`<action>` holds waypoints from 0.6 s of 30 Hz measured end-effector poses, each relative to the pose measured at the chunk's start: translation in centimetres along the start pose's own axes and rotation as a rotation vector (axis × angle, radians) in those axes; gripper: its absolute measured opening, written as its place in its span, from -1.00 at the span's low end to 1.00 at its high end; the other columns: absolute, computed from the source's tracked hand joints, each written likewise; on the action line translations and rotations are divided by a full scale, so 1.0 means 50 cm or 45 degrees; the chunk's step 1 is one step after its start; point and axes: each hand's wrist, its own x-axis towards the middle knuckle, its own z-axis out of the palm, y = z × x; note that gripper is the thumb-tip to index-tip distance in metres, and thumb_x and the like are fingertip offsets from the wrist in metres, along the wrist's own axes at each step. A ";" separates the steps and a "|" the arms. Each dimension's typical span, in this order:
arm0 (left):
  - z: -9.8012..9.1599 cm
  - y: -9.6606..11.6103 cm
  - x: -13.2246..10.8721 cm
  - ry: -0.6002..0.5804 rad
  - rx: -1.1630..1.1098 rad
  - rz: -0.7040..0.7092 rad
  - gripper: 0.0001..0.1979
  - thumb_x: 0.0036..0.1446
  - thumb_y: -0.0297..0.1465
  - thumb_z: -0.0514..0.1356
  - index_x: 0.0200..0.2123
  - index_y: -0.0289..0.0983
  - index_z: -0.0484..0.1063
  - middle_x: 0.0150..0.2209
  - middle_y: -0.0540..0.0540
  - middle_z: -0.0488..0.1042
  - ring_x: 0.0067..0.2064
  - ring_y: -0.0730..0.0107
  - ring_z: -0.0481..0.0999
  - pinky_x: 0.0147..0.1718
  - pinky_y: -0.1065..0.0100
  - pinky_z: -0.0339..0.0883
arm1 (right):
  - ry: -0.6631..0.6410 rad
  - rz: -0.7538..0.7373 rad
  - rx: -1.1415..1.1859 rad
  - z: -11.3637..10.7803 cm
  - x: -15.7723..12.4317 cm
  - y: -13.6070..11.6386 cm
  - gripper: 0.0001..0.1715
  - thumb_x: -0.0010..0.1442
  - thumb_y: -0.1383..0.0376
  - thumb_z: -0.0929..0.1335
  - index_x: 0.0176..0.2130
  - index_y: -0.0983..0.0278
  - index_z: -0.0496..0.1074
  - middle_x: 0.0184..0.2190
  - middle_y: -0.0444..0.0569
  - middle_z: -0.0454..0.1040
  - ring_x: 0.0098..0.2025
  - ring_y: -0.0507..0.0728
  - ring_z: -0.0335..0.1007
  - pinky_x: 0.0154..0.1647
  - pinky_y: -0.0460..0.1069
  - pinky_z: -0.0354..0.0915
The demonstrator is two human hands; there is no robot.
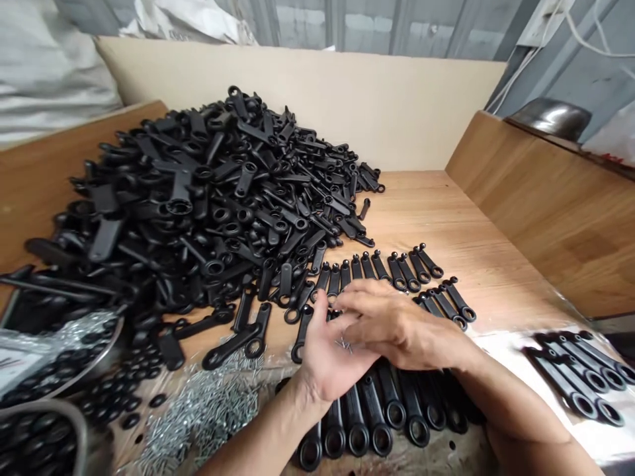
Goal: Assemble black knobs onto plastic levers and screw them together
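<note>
Closest to the camera, a row of black moulded handles (357,423) lies side by side, ring ends toward the lens, partly beneath both forearms.

At far left, a steel bowl (49,413) holds black rings (34,443). Behind it lies a labelled plastic bag (59,340). Loose black rings (119,400) sit just beside a spread pile of zinc-coloured screws (198,416) on the wooden counter (426,211). Beyond them rises a large loose heap of handles (198,198), backed by a cardboard panel (297,86).

At centre, the left hand (327,363) is palm up, cupped and unclenched, carrying a few small steel pins (344,345). The right hand (401,324) is palm down directly above it, fingers extended, their tips at the pins; whether they pinch one cannot be told. Good practice: keep the palm cupped and level, so that pins do not roll off, and take one at a time with the fingertips.

Further handles stand in two neat rows (387,271) just above the hands. At right, more handles (575,377) lie grouped on a white sheet (546,350). A steel bowl (550,119) sits on a wooden ledge (546,211), its contents hidden.
</note>
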 end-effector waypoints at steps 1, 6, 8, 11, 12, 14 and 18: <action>0.001 0.000 -0.002 -0.008 -0.015 -0.010 -0.32 0.20 0.02 -0.19 -0.09 -0.49 0.34 -0.13 -0.28 0.41 -0.07 0.20 0.39 -0.01 0.24 0.18 | -0.059 -0.007 -0.025 0.004 0.005 -0.015 -0.74 0.06 0.49 0.30 -0.26 0.23 0.47 0.05 -0.09 0.24 0.10 0.16 0.04 0.09 0.06 0.10; 0.008 -0.002 -0.004 0.012 -0.050 -0.037 -0.35 0.21 0.01 -0.20 -0.14 -0.46 0.35 -0.24 -0.22 0.46 -0.17 0.24 0.45 -0.09 0.25 0.25 | -0.113 0.037 -0.118 0.011 0.011 -0.022 -0.73 0.02 0.50 0.31 -0.25 0.25 0.44 0.03 -0.08 0.26 0.10 0.19 0.02 0.11 0.08 0.06; 0.013 -0.005 -0.005 0.027 -0.102 -0.046 -0.36 0.20 0.02 -0.20 -0.16 -0.44 0.34 -0.25 -0.20 0.46 -0.19 0.28 0.46 -0.11 0.28 0.26 | -0.091 0.038 -0.126 0.015 0.009 -0.019 -0.78 0.02 0.50 0.31 -0.31 0.26 0.44 0.05 -0.09 0.24 0.10 0.19 0.02 0.11 0.07 0.06; 0.017 -0.010 -0.004 0.087 -0.181 -0.054 -0.40 0.20 0.02 -0.17 -0.15 -0.40 0.33 -0.23 -0.17 0.45 -0.16 0.31 0.45 -0.10 0.30 0.26 | -0.038 0.037 -0.156 0.027 0.009 -0.017 -0.85 0.03 0.49 0.30 -0.41 0.27 0.41 0.08 -0.10 0.20 0.08 0.19 0.06 0.08 0.05 0.10; 0.016 -0.010 -0.004 0.122 -0.195 -0.049 -0.42 0.19 0.02 -0.14 -0.15 -0.39 0.32 -0.21 -0.16 0.44 -0.14 0.31 0.43 -0.08 0.30 0.25 | -0.037 0.033 -0.177 0.030 0.011 -0.017 -0.86 0.03 0.49 0.30 -0.43 0.27 0.40 0.08 -0.10 0.20 0.08 0.19 0.07 0.07 0.06 0.10; 0.012 -0.010 -0.002 0.177 -0.197 -0.038 -0.45 0.17 0.01 -0.08 -0.14 -0.37 0.32 -0.19 -0.14 0.44 -0.10 0.31 0.41 -0.04 0.30 0.22 | -0.068 0.028 -0.231 0.033 0.016 -0.017 -0.89 0.04 0.46 0.31 -0.44 0.28 0.39 0.06 -0.07 0.23 0.08 0.23 0.06 0.06 0.09 0.10; -0.001 -0.007 0.000 0.227 -0.100 -0.013 -0.51 0.20 -0.07 -0.07 -0.04 -0.35 0.28 -0.14 -0.15 0.42 -0.05 0.27 0.39 0.04 0.20 0.16 | -0.126 0.038 -0.293 0.028 0.023 -0.026 -0.91 0.08 0.42 0.31 -0.45 0.28 0.39 -0.08 -0.06 0.35 0.04 0.23 0.10 0.02 0.10 0.12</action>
